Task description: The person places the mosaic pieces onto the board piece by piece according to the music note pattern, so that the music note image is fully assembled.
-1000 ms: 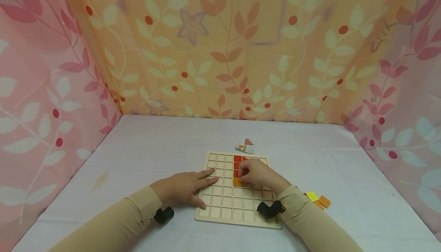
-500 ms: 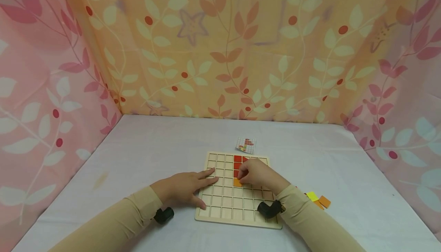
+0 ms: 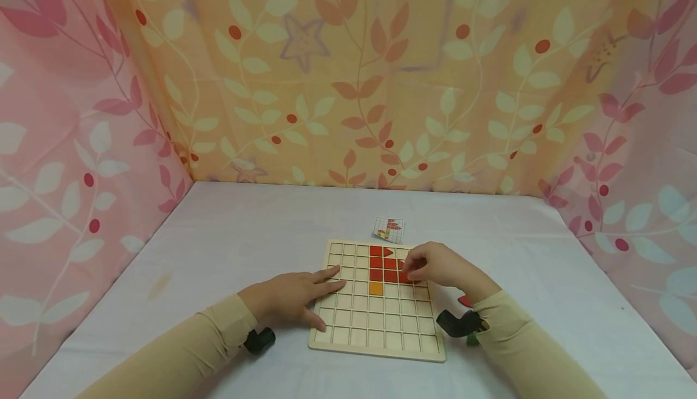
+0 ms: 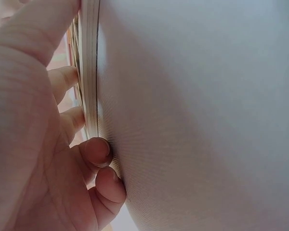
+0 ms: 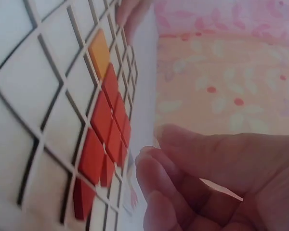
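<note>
A light wooden grid board [image 3: 359,320] lies on the table. Several red tiles [image 3: 376,262] sit in its upper cells, with one orange tile [image 3: 376,288] just below them. My left hand [image 3: 285,296] rests on the board's left side with fingers spread; in the left wrist view its thumb and fingers lie along the board's edge. Over the right part of the red tiles hovers my right hand [image 3: 441,264], its fingers loosely bent. Seen from the right wrist, nothing shows between its thumb and fingertips, which stand apart from the tiles.
A small printed pattern card [image 3: 389,230] lies behind the board. To the right, a red piece [image 3: 464,301] and a green piece [image 3: 472,339] show partly beside my right wrist; the sleeve covers other loose tiles. Patterned curtains [image 3: 348,84] enclose the back and sides.
My right hand has let go of the orange tile, which stays in its cell, and has moved right and slightly up. The left hand has not moved.
</note>
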The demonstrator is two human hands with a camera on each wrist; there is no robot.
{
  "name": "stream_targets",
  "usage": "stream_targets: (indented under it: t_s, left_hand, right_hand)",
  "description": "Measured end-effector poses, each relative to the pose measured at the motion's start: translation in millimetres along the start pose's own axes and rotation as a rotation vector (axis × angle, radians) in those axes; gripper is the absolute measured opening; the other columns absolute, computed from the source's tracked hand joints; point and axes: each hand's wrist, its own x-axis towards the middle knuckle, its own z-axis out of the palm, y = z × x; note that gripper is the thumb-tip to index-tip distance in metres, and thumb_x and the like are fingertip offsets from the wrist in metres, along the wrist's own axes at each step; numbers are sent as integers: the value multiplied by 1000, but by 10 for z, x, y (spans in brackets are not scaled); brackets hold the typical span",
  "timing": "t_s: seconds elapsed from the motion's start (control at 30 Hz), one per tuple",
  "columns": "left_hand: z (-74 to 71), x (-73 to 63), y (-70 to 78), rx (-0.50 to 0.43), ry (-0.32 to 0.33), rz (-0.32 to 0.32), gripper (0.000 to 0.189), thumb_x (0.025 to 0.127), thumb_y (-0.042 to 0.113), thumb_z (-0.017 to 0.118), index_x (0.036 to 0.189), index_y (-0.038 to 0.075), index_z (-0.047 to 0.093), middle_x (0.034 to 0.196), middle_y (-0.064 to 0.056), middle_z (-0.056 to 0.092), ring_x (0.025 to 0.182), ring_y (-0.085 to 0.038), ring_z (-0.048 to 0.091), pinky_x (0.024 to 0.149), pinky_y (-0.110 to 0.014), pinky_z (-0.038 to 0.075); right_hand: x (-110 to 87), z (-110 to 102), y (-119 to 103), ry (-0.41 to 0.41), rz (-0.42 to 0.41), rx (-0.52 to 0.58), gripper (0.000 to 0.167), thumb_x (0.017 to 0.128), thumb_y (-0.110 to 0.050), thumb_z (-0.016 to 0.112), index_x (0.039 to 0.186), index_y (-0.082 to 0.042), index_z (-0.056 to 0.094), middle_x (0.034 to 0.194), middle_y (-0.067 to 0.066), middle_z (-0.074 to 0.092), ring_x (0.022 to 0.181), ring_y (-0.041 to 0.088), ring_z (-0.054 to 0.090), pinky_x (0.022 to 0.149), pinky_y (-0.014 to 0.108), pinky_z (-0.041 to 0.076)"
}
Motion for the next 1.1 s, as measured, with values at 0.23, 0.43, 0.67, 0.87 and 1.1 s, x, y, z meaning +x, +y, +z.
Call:
stream_targets:
  t_s: [0.23, 0.43, 0.67, 0.87, 1.1]
  left_hand:
    - [-12, -4, 13, -2, -5, -10, 88, 70, 76, 44, 144, 40, 13, 153, 10, 3, 133, -22, 29, 101, -44, 33]
    - [-13, -3, 16, -5, -6, -13, 88, 70, 76, 44, 145, 40, 13, 153, 10, 3, 134, -22, 28, 101, -45, 33]
    - [-9, 4, 3, -2, -6, -2, 89, 71, 76, 44, 145, 39, 14, 154, 9, 4, 134, -22, 29, 101, -44, 33]
    - [-11, 3, 7, -13, -9, -4, 89, 71, 75, 46, 145, 39, 14, 154, 8, 4, 134, -23, 28, 101, -45, 32]
    - [-18, -2, 14, -7, -9, -1, 89, 71, 75, 45, 145, 38, 14, 154, 8, 5, 134, -21, 28, 102, -44, 32]
  right_hand:
    - [-209, -167, 167, 31, 66, -9, 3, 80, -9, 69, 82, -11, 69, 78, -2, 61, 72, 16, 51, 63, 30, 44]
    - [-397, -261, 322, 30, 99, -36, 3, 79, -11, 70, 82, -12, 69, 80, -3, 62, 74, 16, 51, 66, 30, 45]
    - [-629, -303, 497, 18, 181, 16, 4, 79, -8, 69, 83, -10, 68, 77, 1, 62, 72, 17, 52, 67, 31, 48]
    - [-792, -282, 627, -10, 286, 37, 7, 78, -8, 70, 83, -12, 66, 76, 3, 61, 70, 19, 52, 67, 32, 48]
    - [-929, -223, 684, -88, 295, 74, 12, 74, -12, 74, 83, -13, 67, 69, 3, 56, 67, 18, 50, 57, 27, 44]
